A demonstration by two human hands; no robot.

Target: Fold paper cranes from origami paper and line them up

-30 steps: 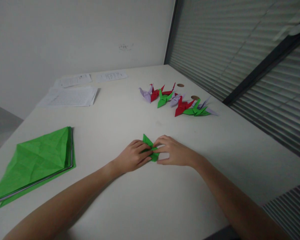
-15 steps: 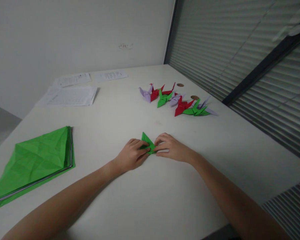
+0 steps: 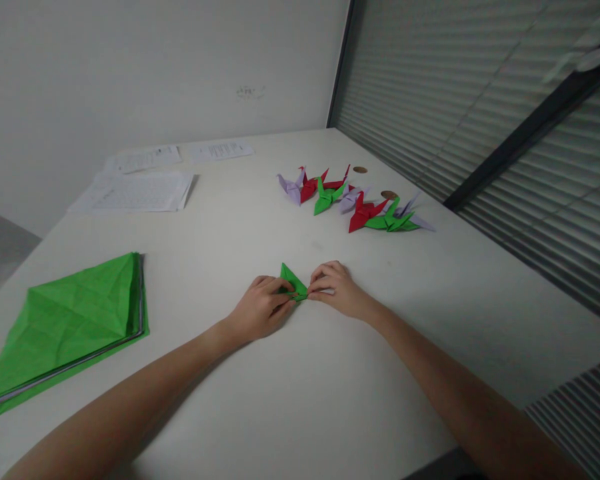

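A small piece of folded green origami paper (image 3: 292,278) lies on the white table between my two hands, one pointed corner facing away from me. My left hand (image 3: 263,308) is closed on its left side, fingers pressing it against the tabletop and covering part of it. At its right corner, the thumb and fingertips of my right hand (image 3: 337,290) pinch the edge. The fingers hide the smaller folds.
Several folded paper cranes in red (image 3: 364,213), green (image 3: 329,196) and lilac (image 3: 292,187) stand at the back right. Green folded sheets (image 3: 83,300) are stacked on the left. Printed papers (image 3: 140,192) lie at the back left. Window blinds (image 3: 460,100) border the right side.
My right hand has shifted slightly left and its fingers have drawn together at the paper's right corner. My left hand keeps its hold, with the paper slightly further left.
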